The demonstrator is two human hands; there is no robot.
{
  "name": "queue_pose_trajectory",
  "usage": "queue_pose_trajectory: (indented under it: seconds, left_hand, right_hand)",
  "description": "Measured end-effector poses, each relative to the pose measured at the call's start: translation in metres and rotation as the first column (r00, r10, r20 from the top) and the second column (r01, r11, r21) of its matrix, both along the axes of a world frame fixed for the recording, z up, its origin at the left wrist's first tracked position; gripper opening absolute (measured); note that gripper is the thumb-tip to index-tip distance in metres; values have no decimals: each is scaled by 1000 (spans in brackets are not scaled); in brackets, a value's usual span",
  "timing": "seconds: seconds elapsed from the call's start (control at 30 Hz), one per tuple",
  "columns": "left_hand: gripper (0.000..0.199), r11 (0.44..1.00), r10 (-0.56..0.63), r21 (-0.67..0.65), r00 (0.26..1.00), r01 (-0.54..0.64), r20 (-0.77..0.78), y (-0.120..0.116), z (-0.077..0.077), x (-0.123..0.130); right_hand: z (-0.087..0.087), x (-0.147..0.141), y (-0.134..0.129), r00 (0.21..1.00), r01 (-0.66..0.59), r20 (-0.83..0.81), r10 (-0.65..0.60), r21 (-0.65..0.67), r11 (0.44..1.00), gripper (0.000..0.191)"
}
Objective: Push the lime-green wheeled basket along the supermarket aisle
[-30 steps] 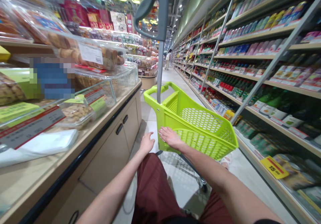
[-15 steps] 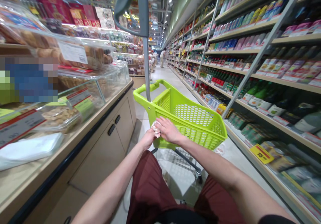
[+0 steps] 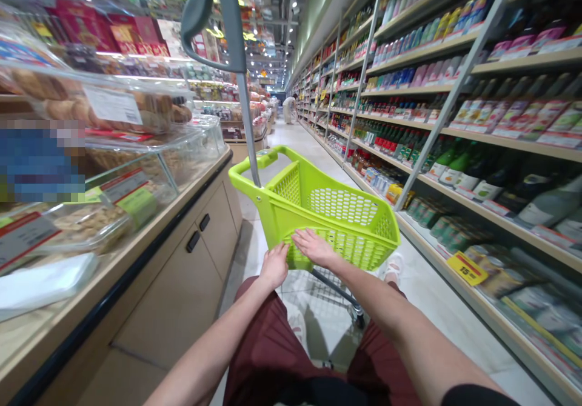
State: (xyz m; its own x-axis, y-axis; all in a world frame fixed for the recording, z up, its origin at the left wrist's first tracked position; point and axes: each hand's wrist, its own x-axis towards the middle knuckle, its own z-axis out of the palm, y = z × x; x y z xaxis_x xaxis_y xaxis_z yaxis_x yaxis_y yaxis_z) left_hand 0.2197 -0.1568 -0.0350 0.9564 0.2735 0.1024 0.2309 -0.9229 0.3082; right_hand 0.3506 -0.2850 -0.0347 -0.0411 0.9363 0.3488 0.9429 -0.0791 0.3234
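Observation:
A lime-green plastic shopping basket [image 3: 339, 209] on a wheeled metal cart frame [image 3: 336, 291] stands just ahead of me, with a tall grey pole and hooked handle [image 3: 213, 27] rising from its left corner. My right hand [image 3: 313, 247] lies flat on the basket's near rim, its fingers spread. My left hand [image 3: 275, 265] is at the basket's near left corner, and any contents of the hand are hidden. The inside of the basket shows nothing in it.
Along the left runs a wooden counter [image 3: 173, 272] with glass cases of baked goods [image 3: 95, 109]. Tall shelves of bottles [image 3: 459, 163] line the right, with a yellow price tag [image 3: 467, 268] low down. A tiled aisle stretches ahead to a distant person [image 3: 289, 109].
The aisle and basket have shifted left in view. My hands have parted, and the small white crumpled item seen between them half a second ago no longer shows.

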Motion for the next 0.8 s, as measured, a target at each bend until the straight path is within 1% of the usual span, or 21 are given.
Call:
queue_pose_trajectory:
  seconds: [0.07,0.13,0.2,0.23,0.27,0.3,0.37,0.5,0.57,0.6,0.63,0.7,0.8]
  left_hand:
    - [59,999,-6,51,1000,8,-26,-6,-2,0]
    - [59,995,-11,100,1000,13,-18,-10,0,2]
    - [59,988,-28,150,999,25,16,-15,4,6]
    - [59,984,-39,172,999,33,31,-18,7,8]
    - [59,981,-54,190,998,45,41,-22,9,10]
    - [59,977,-70,203,997,60,44,-27,10,12]
    - [59,970,-109,221,993,98,36,-38,11,15]
    - [58,953,-193,238,981,187,2,-58,7,16]
    - [59,947,-213,241,977,213,-24,-63,4,15]
    - [59,945,-216,243,976,219,-37,-64,4,15]
    - [59,944,-214,246,976,218,-45,-64,4,16]
    - [59,943,-203,261,978,207,-41,-66,5,19]
    - [61,937,-208,286,978,202,-7,-72,10,28]
  right_hand:
    - [2,-2,-7,1000,10,-2,-10,23,1000,31]
    - [15,1,-14,998,56,-10,-55,120,991,33]
    - [29,6,-23,992,123,-26,-120,229,966,36]
    - [34,10,-28,989,145,-34,-141,262,954,37]
    - [36,13,-32,988,153,-38,-148,276,949,37]
    - [34,15,-37,989,150,-39,-145,275,950,37]
    - [21,16,-45,991,134,-33,-130,249,959,35]
    - [-22,9,-58,991,135,-18,-134,171,976,31]
    - [-34,5,-64,992,126,-17,-125,137,982,30]
    - [-34,4,-67,992,124,-19,-123,138,983,30]
    - [-30,4,-72,992,130,-22,-128,155,979,31]
    - [-14,5,-81,985,171,-37,-167,237,956,34]
    - [15,13,-98,961,273,-76,-264,373,887,37]
